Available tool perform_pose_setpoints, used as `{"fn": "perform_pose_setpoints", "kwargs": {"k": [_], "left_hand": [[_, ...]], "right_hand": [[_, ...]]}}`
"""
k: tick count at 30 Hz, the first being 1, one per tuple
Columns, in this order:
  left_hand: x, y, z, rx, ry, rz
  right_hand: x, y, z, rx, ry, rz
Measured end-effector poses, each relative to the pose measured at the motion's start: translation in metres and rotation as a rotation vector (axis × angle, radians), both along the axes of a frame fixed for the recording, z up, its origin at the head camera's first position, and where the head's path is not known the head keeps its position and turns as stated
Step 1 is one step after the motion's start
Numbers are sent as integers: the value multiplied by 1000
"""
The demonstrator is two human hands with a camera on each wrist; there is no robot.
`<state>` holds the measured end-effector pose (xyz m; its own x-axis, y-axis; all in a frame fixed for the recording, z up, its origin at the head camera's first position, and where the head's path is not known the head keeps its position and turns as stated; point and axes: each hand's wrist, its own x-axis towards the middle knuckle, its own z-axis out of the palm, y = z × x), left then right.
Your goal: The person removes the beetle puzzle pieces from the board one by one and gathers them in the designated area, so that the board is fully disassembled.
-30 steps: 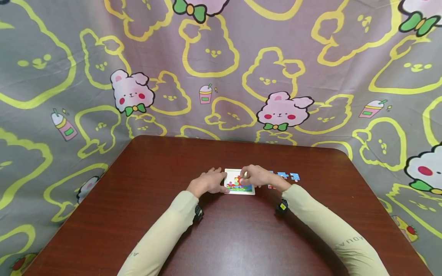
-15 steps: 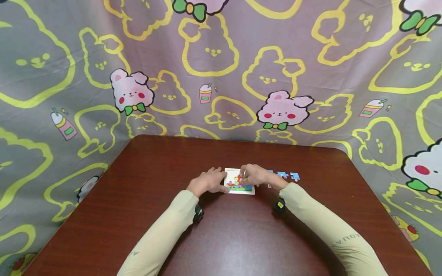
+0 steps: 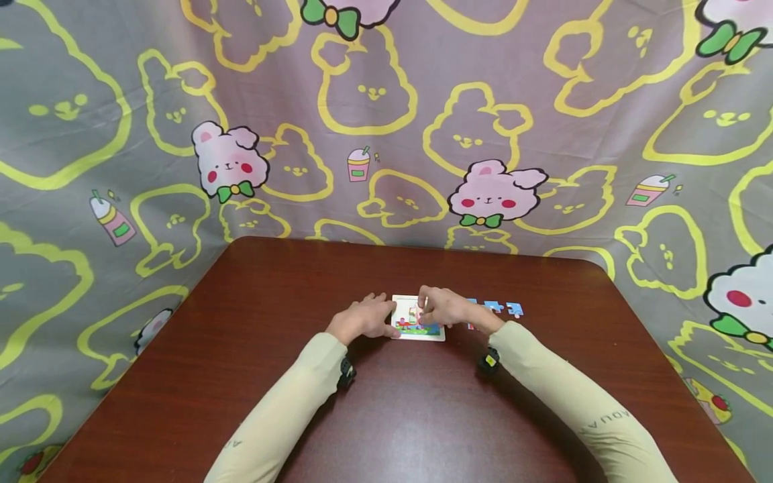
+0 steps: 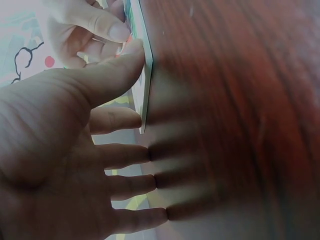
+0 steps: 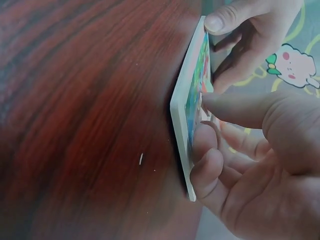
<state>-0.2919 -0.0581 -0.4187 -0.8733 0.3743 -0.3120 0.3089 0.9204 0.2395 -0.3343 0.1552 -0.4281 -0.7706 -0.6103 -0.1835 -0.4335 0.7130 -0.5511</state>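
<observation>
A white-framed jigsaw puzzle board lies on the table, its lower part filled with a colourful picture. My left hand steadies its left side; in the left wrist view the thumb rests on the board's edge and the straight fingers touch the tabletop. Over the board's right half, my right hand pinches a puzzle piece between thumb and fingers, close to the picture surface. Most of that piece is hidden by the fingers. In the right wrist view, the curled fingers overlap the board's near corner.
Loose blue puzzle pieces lie right of the board, some partly hidden behind my right wrist. The brown wooden table stands against a cartoon-printed curtain. A dark wrist device hangs beneath the right forearm.
The red patch by my right fingertips now looks paler, as the pinched piece shifts or tilts slightly. The left hand and board stay in place.
</observation>
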Motion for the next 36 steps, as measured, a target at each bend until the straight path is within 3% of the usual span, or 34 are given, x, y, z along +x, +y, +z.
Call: {"fn": "perform_pose_setpoints", "kwargs": {"k": [7,16,23,29,36], "left_hand": [[0,1,1,-1,0,3],[0,1,1,-12,-1,-2],[0,2,0,-4,15,-6],[0,0,0,13,17,-16],[1,-1,0,22,17,-24]], "right_hand": [[1,-2,0,-41,82,36],[3,0,0,-130,86,75],[8,12,9,-255,46,29],[9,30,16,-263,-12,-29],[6,51,20,-294,-31,-33]]}}
